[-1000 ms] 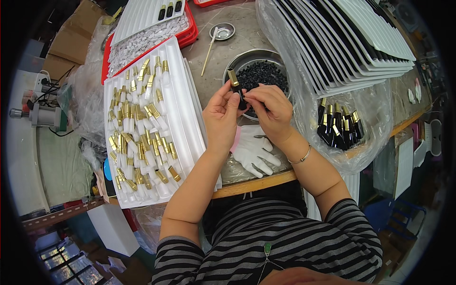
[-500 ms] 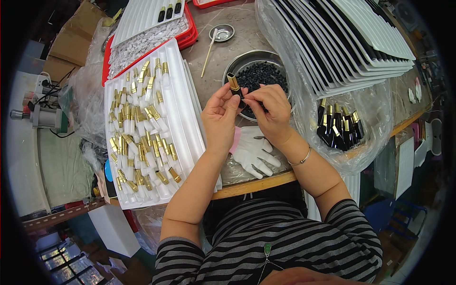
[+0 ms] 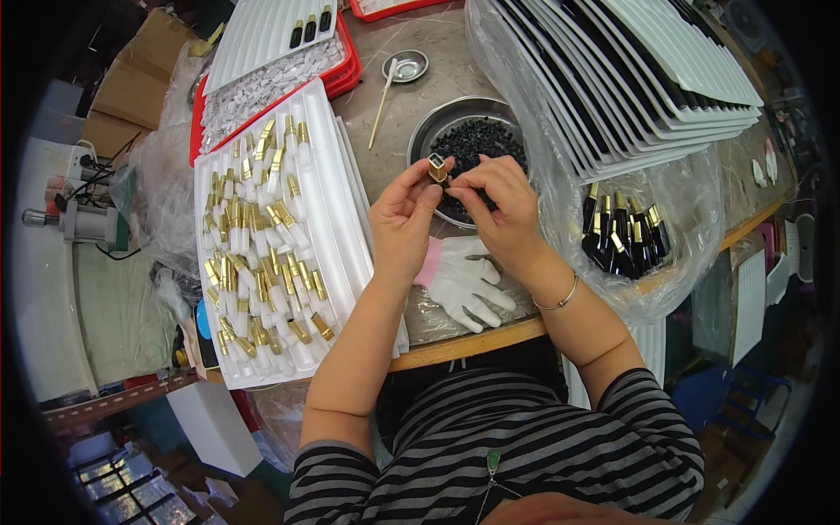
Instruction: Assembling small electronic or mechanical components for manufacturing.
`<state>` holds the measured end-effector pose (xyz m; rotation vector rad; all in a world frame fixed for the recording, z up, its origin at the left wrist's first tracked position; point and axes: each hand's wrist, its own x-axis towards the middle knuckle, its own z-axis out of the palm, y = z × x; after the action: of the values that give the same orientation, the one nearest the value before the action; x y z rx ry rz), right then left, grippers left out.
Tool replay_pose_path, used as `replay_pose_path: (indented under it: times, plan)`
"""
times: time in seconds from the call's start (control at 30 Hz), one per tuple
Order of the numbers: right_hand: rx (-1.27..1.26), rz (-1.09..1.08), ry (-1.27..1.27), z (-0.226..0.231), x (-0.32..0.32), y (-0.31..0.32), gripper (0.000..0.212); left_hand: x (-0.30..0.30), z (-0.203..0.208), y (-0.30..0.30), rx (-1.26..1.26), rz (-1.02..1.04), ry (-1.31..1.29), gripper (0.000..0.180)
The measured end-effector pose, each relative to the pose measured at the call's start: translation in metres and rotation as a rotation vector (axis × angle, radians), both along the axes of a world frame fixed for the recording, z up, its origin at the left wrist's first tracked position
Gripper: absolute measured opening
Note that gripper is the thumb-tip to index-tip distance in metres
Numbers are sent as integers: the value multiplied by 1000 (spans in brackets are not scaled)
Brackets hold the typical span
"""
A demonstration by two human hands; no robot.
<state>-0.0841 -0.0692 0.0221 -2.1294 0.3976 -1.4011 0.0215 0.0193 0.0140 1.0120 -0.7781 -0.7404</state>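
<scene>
A small gold-and-black cosmetic tube [image 3: 437, 164] is gripped by the fingertips of my left hand [image 3: 402, 219], its open gold end tilted up toward me. My right hand [image 3: 503, 210] pinches close by the tube's black end; whatever is between those fingertips is too small or hidden to make out. Just beyond both hands, a round metal bowl [image 3: 423, 131] holds many small black pieces [image 3: 477, 140]. Under my wrists lies a white work glove [image 3: 464, 284] with a pink cuff.
Left, a white tray [image 3: 337, 201] bears several gold-and-white tubes [image 3: 262, 227]. Behind it stands a red bin [image 3: 348, 74] of white pieces. Right, black-and-gold tubes [image 3: 623, 236] lie on clear plastic, below stacked white trays [image 3: 665, 131]. A small metal dish [image 3: 411, 66] holds a stick's tip [image 3: 381, 105].
The tube in my left hand has tipped so that its open gold end faces me more. My right hand stays pinched beside it.
</scene>
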Motion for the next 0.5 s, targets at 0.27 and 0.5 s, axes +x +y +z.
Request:
replay_pose_path:
  times: [0.27,0.5]
  plan:
    - [121,65,-2,3,-4,5,11,-1,1,2,-1,-67,52,30]
    - [610,252,-73,-7,1,12,6,0,2,2,-15,-71,116,29]
